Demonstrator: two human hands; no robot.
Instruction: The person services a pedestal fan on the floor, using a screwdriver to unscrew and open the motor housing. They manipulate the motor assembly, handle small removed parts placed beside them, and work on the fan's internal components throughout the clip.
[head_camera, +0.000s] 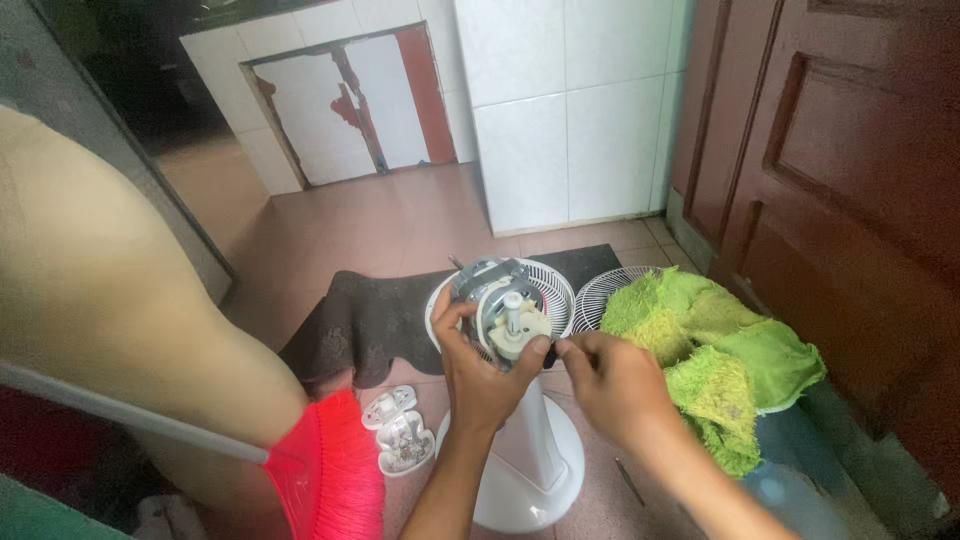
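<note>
Metal-heavy fan motor (497, 305) – stiff, likely awkward; left hand (478, 368) grips its housing, right hand (612, 378) pinches closed beside its cream hub (517, 331).

left hand (478, 375): bare, no glove, no ring showing
right hand (615, 385): bare, forearm uncovered, no sleeve

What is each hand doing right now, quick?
Left hand: closed around the fan motor.
Right hand: fingers pinched beside the motor; what it holds cannot be told.
</note>
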